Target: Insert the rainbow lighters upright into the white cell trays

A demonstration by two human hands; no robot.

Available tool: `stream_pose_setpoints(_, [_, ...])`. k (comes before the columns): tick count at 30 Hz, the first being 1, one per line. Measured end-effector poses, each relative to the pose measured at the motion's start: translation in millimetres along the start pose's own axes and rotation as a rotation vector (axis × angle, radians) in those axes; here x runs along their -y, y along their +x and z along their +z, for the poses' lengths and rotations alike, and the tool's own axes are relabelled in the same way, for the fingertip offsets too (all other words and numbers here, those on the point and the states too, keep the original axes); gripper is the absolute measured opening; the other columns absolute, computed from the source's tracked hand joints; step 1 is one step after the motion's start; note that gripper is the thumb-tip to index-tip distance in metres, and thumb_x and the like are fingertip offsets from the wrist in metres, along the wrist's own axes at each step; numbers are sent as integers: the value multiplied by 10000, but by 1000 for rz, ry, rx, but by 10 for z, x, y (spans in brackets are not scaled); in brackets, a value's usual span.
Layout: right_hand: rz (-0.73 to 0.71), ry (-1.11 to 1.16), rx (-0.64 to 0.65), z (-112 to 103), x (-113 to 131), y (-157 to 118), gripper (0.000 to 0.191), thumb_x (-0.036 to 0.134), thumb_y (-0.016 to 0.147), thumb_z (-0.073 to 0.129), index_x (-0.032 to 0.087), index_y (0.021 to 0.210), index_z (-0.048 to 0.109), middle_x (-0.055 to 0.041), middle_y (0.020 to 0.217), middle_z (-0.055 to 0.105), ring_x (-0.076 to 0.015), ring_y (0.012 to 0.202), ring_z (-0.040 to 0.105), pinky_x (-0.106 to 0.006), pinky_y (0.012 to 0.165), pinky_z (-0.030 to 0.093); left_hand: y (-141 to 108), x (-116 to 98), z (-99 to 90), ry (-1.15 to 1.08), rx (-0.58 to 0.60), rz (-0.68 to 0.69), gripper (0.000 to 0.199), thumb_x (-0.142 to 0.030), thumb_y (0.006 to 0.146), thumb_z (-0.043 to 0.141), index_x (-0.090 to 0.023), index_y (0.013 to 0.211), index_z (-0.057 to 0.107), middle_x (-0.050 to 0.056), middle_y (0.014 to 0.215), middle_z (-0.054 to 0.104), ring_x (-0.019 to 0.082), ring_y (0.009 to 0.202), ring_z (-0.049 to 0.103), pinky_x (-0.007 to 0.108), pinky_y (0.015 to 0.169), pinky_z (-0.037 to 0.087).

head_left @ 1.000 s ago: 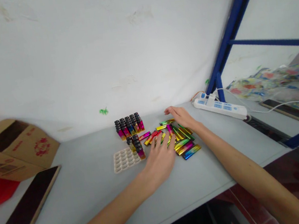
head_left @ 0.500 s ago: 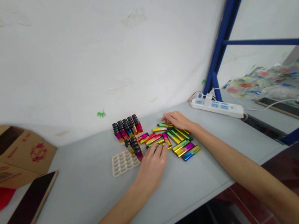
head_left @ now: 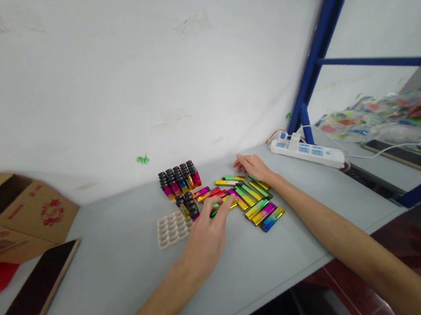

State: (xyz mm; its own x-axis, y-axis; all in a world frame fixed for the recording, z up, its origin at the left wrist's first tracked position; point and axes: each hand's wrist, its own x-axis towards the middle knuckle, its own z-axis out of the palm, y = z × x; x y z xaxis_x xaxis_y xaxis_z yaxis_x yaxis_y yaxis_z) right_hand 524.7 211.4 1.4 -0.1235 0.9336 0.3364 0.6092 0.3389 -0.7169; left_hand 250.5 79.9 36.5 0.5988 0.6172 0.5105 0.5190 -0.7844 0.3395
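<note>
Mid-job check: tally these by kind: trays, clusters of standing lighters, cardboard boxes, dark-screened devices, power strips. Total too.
Trays: 1
Clusters of standing lighters: 2
Cardboard boxes: 1
Dark-screened devices: 2
Power strips: 1
Total: 7

Soft diffuse light, bright wall (head_left: 110, 88), dim floor (head_left: 352, 291), wide-angle stretching at edges, slight blur

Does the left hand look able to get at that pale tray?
Probably yes: the left hand, pinching what looks like a green lighter, is just beside the pale tray, and many cups lie uncovered.
</note>
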Motion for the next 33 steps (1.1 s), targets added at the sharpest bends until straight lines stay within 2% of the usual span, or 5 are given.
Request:
stream_pose_setpoints(3, [5,-4,0,6,-18,-1,822,739,1029,201,161,883,767,-69,743,750,-181,653,671,-299,698,521,61,-51,-136,-242,18,-116,368,-233,1032,517,-257,1374,652,112,1257,673,255,1197,655,454,1059,554])
stream_pose_setpoints(9, [5,-26,-4,11,-30,0,781,746,1018,258,163,878,759,-59,730,741,-182,649,664,-297,678,501,170,-54,-528,-930,-23,-501,278,-291,765,864,-191,995,743,57,957,762,140,635,637,283,565,586])
stream_pose_setpoints(18, [9,-67,3,6,-31,7,762,706,1037,264,159,834,754,-64,711,736,-189,646,666,-299,684,491,52,159,-1073,-1211,-156,-606,373,-509,773,860,-190,859,686,18,830,634,142,721,621,277,655,584])
stream_pose_setpoints(26, [15,-98,1,5,-42,-3,760,700,1039,263,159,856,764,-71,729,743,-200,665,667,-303,692,485,-131,483,-895,-952,-69,-638,389,-569,920,685,-202,920,560,-88,588,410,66,475,328,171,439,291])
stream_pose_setpoints(33, [24,-124,7,1,-31,-17,779,726,1026,263,157,874,773,-77,740,742,-207,677,663,-308,687,475,-238,470,-694,-1101,72,-786,576,-668,927,505,-192,615,418,-77,543,273,69,485,177,216,459,148])
